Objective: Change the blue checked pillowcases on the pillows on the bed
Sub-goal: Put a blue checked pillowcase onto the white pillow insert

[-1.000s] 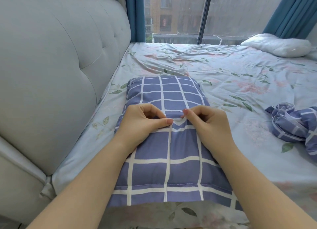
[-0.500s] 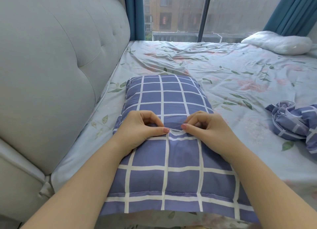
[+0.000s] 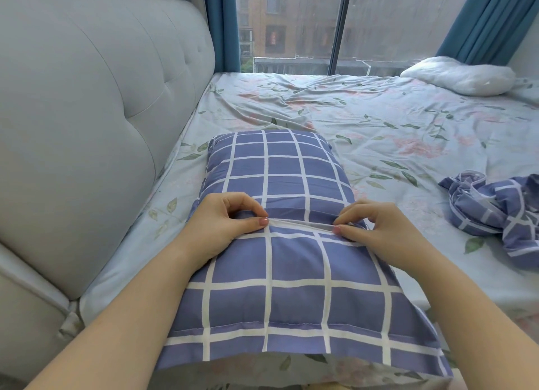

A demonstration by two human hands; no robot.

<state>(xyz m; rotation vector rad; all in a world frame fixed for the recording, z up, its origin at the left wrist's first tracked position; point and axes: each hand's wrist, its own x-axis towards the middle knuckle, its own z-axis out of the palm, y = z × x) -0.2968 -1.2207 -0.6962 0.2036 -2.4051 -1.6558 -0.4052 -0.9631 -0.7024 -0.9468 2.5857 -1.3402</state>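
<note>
Both bare arms reach up from the bottom of the view, side by side. The left hand (image 3: pixel 221 224) and the right hand (image 3: pixel 379 232) lie on top of the blue checked pillowcase (image 3: pixel 291 275), knuckles up and fingers curled in. Each hand pinches the same cloth fold (image 3: pixel 300 223) between thumb and fingertips. The two thumbs point at each other, with a bit of the fold showing between them (its edge looks pale). The arms are cut off at the bottom edge, so no elbows show. Whatever fills the pillowcase is all covered, and some curled fingertips are tucked out of sight, so it is hard to tell how far they go under the cloth. A second checked pillowcase (image 3: pixel 495 211) lies scrunched up on the right, cut off by the edge. The pillowcase under the hands lies long-ways on the flowery sheet (image 3: pixel 379 118), just beside the grey headboard (image 3: pixel 87 121). The fold runs across its middle, right at the fingertips, with the puffy half beyond the fingers and the flatter half under the wrists. A bare white pillow (image 3: pixel 460 78) sits far off near the window (image 3: pixel 291 24)
</note>
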